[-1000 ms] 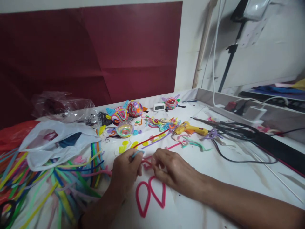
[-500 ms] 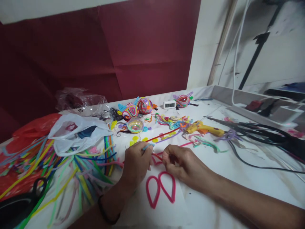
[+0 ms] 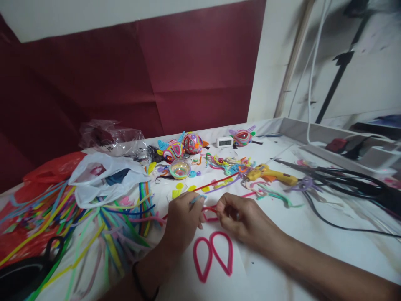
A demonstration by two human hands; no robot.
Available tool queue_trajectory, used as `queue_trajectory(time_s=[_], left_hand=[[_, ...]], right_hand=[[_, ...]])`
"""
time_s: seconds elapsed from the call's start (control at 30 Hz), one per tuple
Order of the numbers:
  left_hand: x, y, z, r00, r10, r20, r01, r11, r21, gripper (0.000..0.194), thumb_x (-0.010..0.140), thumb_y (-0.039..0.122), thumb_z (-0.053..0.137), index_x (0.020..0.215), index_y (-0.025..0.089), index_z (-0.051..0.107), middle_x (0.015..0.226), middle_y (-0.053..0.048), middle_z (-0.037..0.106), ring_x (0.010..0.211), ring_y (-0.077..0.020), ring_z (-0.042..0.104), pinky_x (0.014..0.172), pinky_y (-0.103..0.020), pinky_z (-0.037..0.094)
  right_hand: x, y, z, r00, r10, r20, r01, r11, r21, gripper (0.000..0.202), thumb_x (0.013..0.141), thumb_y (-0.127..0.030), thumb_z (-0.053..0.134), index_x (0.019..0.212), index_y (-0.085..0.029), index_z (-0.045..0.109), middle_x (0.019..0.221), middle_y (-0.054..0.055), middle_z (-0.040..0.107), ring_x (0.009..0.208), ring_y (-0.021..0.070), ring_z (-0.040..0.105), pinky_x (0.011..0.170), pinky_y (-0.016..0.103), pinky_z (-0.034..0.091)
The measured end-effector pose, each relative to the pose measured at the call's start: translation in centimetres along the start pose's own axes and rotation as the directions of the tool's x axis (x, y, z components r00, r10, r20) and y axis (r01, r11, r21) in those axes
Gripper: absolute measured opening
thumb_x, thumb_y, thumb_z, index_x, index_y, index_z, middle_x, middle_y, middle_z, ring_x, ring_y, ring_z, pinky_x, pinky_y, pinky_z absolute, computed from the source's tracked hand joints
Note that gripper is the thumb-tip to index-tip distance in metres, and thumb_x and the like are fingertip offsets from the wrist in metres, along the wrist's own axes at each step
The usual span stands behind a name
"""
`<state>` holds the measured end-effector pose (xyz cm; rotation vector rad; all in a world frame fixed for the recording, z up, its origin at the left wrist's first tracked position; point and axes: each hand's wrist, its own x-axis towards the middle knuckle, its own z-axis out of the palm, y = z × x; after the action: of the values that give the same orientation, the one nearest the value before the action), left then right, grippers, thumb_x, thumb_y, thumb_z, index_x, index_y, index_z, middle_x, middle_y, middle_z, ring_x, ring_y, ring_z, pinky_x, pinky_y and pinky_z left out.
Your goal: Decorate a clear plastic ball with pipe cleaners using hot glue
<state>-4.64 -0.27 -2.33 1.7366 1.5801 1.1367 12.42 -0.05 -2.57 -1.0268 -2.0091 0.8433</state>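
Observation:
My left hand [image 3: 184,219] is closed in a pinch on a red pipe cleaner [image 3: 210,209]. A light blue fuzzy piece [image 3: 200,197] pokes out at its thumb and forefinger. Opposite it, my right hand [image 3: 239,213] pinches the same red strip, which appears bent in the short gap between the hands. Just below, two pink teardrop loops, a left one [image 3: 195,255] and a right one [image 3: 231,255], lie side by side on a white sheet [image 3: 225,288]. Fingertips partly hide the ends of the strip.
Pipe cleaners [image 3: 106,225] and a white plastic bag [image 3: 81,184] lie left. Behind are decorated balls [image 3: 173,149], a clear half-sphere [image 3: 179,168] and a small digital clock [image 3: 224,142]. A yellow glue gun [image 3: 278,175], scissors [image 3: 332,171] and black cable [image 3: 332,225] sit right.
The view has tilted up slightly, so everything sits a little lower. Both hands keep their pinch on the red pipe cleaner, and its stretch between them now looks more bent.

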Motion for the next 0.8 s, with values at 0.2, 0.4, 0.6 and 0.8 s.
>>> queue_trajectory(time_s=[0.2, 0.4, 0.6, 0.8], left_hand=[[-0.4, 0.1, 0.2, 0.998, 0.033, 0.047, -0.033, 0.999, -0.012, 0.029, 0.084, 0.032, 0.049, 0.057, 0.021, 0.053, 0.043, 0.005, 0.050, 0.035, -0.0109, 0.050, 0.039, -0.021, 0.039], [-0.1, 0.6, -0.1, 0.997, 0.080, 0.011, -0.080, 0.993, 0.090, 0.034, 0.083, 0.030, 0.049, 0.051, 0.021, 0.049, 0.048, 0.004, 0.049, 0.038, -0.0098, 0.050, 0.041, -0.020, 0.039], [0.3, 0.9, 0.1, 0.994, -0.104, 0.040, 0.107, 0.989, -0.104, 0.029, 0.080, 0.036, 0.054, 0.056, 0.020, 0.055, 0.039, 0.005, 0.050, 0.034, -0.0110, 0.048, 0.039, -0.021, 0.037], [0.4, 1.4, 0.2, 0.997, -0.081, 0.010, 0.081, 0.991, -0.102, 0.031, 0.079, 0.037, 0.055, 0.054, 0.020, 0.053, 0.038, 0.005, 0.052, 0.035, -0.0111, 0.050, 0.041, -0.021, 0.038]], right_hand=[[0.1, 0.2, 0.0, 0.994, -0.112, 0.005, 0.111, 0.980, -0.163, 0.017, 0.086, -0.019, 0.046, 0.072, -0.019, 0.057, 0.066, 0.000, 0.058, 0.057, 0.0122, 0.049, 0.054, 0.025, 0.036], [-0.4, -1.1, 0.2, 0.995, -0.102, -0.025, 0.097, 0.984, -0.149, 0.018, 0.086, -0.016, 0.044, 0.069, -0.020, 0.050, 0.062, -0.001, 0.053, 0.053, 0.0114, 0.045, 0.049, 0.023, 0.033], [-0.7, -1.7, 0.3, 0.988, -0.148, -0.039, 0.143, 0.985, -0.100, 0.017, 0.085, -0.011, 0.046, 0.073, -0.020, 0.053, 0.064, -0.002, 0.055, 0.054, 0.0106, 0.047, 0.052, 0.022, 0.034], [-0.7, -2.1, 0.2, 0.989, -0.136, -0.064, 0.132, 0.989, -0.060, 0.020, 0.084, -0.008, 0.046, 0.079, -0.020, 0.061, 0.074, 0.000, 0.063, 0.063, 0.0124, 0.055, 0.059, 0.024, 0.039]])
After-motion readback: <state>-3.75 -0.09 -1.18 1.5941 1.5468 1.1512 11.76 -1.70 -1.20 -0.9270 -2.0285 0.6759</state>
